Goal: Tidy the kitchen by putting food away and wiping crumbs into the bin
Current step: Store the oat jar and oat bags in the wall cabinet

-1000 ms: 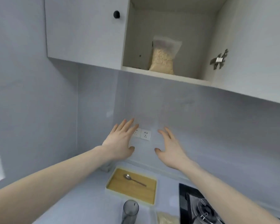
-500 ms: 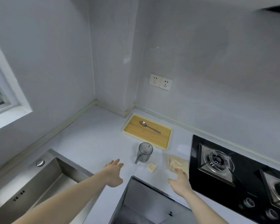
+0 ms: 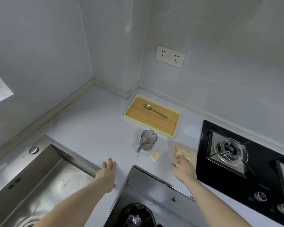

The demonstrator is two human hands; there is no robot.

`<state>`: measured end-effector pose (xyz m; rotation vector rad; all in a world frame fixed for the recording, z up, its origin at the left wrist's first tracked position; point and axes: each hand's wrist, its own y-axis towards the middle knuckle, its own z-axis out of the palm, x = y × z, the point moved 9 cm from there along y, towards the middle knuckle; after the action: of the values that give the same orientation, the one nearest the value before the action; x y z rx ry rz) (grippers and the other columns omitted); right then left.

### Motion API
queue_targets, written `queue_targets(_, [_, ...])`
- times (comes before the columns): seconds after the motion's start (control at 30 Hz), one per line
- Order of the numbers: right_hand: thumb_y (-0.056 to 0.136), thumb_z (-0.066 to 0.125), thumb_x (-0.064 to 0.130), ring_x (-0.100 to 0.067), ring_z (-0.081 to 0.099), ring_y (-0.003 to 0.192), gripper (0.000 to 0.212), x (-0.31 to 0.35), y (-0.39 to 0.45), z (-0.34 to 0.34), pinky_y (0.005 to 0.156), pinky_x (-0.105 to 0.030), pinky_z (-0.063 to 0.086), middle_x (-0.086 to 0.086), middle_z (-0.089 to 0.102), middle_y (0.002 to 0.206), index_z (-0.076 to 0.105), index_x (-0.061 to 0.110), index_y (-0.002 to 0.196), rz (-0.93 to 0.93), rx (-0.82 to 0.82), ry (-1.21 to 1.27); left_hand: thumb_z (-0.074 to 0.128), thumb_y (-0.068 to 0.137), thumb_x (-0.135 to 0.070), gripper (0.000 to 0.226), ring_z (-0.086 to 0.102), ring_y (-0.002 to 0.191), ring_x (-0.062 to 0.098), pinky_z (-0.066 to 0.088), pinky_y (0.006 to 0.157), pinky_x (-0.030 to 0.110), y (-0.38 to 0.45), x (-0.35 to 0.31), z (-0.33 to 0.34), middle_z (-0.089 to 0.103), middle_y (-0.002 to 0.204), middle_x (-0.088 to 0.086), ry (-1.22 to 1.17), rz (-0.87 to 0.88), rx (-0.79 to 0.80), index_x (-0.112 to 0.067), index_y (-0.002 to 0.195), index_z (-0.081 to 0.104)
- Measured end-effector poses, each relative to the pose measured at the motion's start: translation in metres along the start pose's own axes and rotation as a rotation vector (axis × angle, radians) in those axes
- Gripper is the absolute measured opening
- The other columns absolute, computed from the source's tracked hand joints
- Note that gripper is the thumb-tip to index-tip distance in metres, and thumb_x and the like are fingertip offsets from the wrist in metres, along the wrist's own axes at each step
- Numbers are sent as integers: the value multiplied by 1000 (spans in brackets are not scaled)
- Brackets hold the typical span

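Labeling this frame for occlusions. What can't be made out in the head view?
- Clear food bag: near end hidden by the right hand; grip unclear.
- Bin: cut by the bottom edge; contents too dark.
- Small packet: too small to identify.
- Sink: drain cut by the bottom edge.
- Left hand: contact with the counter unclear.

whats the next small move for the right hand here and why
Probably close the right hand on the clear food bag and lift it: the open fingers already reach its near edge beside the stove, and it lies loose on the counter.
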<state>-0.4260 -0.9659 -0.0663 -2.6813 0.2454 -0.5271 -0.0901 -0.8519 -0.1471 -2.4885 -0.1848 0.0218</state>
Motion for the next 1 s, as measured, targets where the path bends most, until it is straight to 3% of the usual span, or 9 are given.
queue_targets(0.23, [95,56,54,-29,68,109,48,15,46,5,74,-31,45,-7,71,118,61,14,121,38,-22,-172,74,92,-25,113,4,154,39,50,106,34,2,-7,0,-18,167,18,42,-22,-26,-1,159,-14])
queue_targets(0.33, [96,54,50,-31,68,108,43,15,58,5,80,-33,51,-8,71,117,63,14,118,47,-11,-210,76,89,-17,117,1,155,40,51,106,35,2,-8,1,-19,167,19,43,-15,-44,0,158,-17])
queue_targets(0.43, [100,47,38,-31,66,110,30,13,62,2,86,-36,52,-8,70,117,62,17,116,33,-19,-256,75,91,-22,117,-1,155,42,51,107,35,5,-7,4,-21,167,20,41,-12,-51,1,157,-20])
queue_targets(0.57, [102,45,29,-30,66,100,21,11,55,-13,71,-32,44,-6,70,111,61,18,110,2,-132,-232,72,92,-15,114,-2,156,42,50,108,35,8,-8,6,-23,166,20,24,-6,-64,1,156,-22])
queue_targets(0.7, [103,46,20,-33,61,107,25,14,37,-50,71,-33,37,-6,62,118,61,15,123,-64,-317,-129,68,92,-7,112,-2,156,42,50,109,34,8,-10,6,-24,166,21,24,-9,-54,1,156,-23])
queue_targets(0.83, [101,48,15,-34,59,84,10,2,18,-99,66,-37,40,-5,56,105,59,13,102,-53,-468,65,72,92,-16,112,5,156,40,50,107,31,9,-8,7,-20,167,19,38,17,-90,-1,158,-19])
queue_targets(0.93, [103,49,14,-27,55,82,9,7,-5,-131,66,-35,37,0,54,102,58,11,100,-111,-525,117,74,91,-34,106,20,150,33,52,101,33,4,0,1,-9,169,10,11,53,-108,-9,161,-2])
queue_targets(1.0, [103,50,16,-23,54,81,8,22,-20,-145,65,-35,37,2,56,103,58,15,99,-207,-543,120,71,91,-45,97,30,147,26,48,107,37,-1,9,-12,5,169,2,-66,95,-57,-16,161,12])
